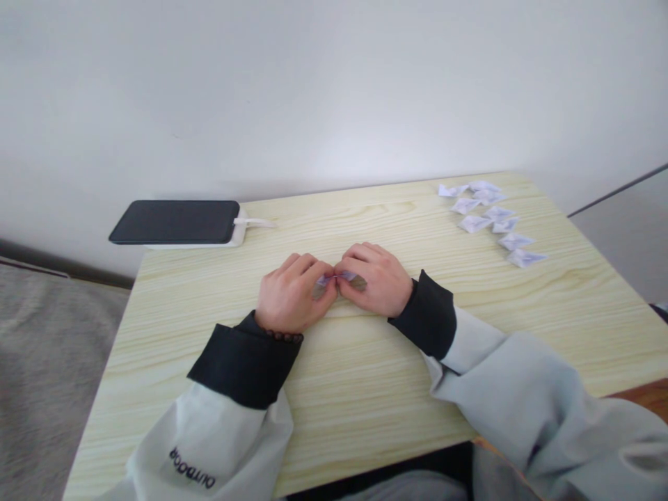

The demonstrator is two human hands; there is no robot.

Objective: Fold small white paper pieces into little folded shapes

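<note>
Above the middle of the table, my left hand [296, 292] and my right hand [376, 280] meet fingertip to fingertip. Between them is a small folded piece of white paper [345, 276], pinched by thumb and index finger on both sides. Fingers cover most of the paper, so its full shape is hidden. Several folded white paper figures [474, 223] with pointed ends lie in a loose group at the back right, apart from my hands.
A black phone [176, 221] lies on a white block at the table's back left, with a white cable [255, 223] at its right end. The pale wood-grain table [355, 390] backs onto a white wall [334, 90]. Grey fabric [49, 348] shows beyond the left edge.
</note>
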